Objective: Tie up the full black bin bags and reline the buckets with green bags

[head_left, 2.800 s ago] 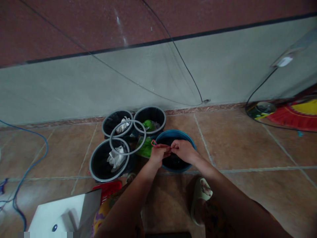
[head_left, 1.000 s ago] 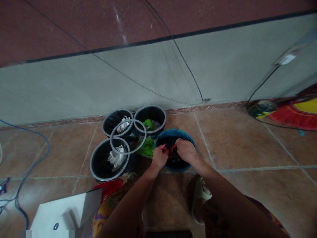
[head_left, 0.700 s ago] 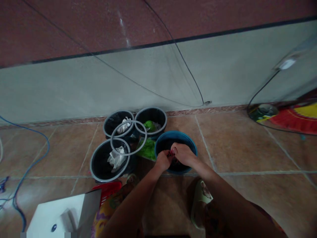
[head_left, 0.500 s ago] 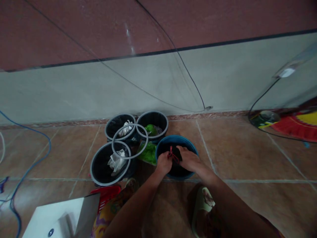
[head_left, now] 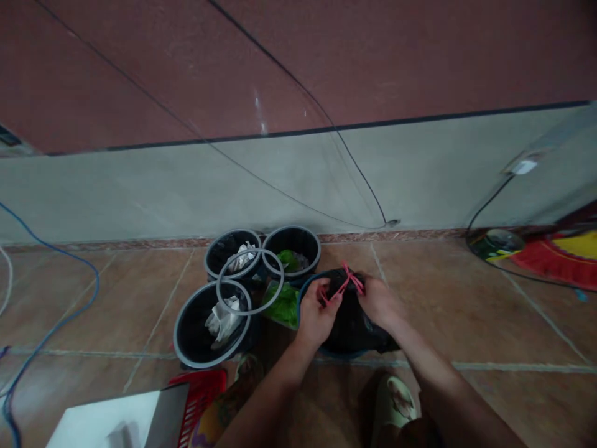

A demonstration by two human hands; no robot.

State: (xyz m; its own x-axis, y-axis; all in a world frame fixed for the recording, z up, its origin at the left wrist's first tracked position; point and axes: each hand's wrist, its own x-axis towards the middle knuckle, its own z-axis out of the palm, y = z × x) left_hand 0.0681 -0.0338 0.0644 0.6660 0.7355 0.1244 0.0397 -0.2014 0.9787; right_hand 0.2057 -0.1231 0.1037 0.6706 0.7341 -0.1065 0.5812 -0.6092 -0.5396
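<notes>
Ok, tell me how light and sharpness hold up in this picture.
Head view, middle: the light is dim, and the black bag shows few folds, though the red ties stand out against it; head view, toward the right: the white fitting on the wall looks soft and smeared.

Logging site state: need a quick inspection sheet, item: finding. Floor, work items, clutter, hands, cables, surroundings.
Surface: brown tiled floor.
Work items: black bag in the mouth of blue bin; red drawstring crossed at its top, knot unclear.
Clutter: three grey-rimmed bins, grey ring overlapping them, green packet, red basket, white box.
Hands: left hand and right hand, fingers on the drawstring.
Cables: blue cable on floor, left; dark cable along wall; black cable, right.
Surroundings: red-and-grey wall behind; red-yellow object, right.
</notes>
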